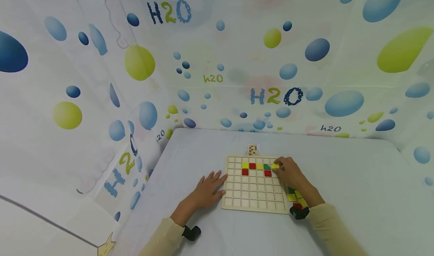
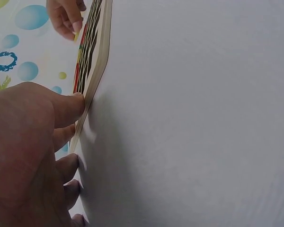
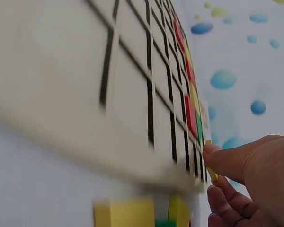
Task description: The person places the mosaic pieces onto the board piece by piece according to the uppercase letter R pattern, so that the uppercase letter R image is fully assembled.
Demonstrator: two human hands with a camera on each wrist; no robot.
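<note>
White table (image 1: 200,146): toward two o'clock on the board (image 1: 253,191), my right grip (image 1: 289,173) pinches a yellow tile (image 1: 275,166), which I should seat squarely; my outspread left hand (image 1: 207,192) touches nine o'clock.

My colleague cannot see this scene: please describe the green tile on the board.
On the white table lies a pale grid board. In its upper tile row, the green tile sits directly above a red tile; it is the board's only green one.
</note>
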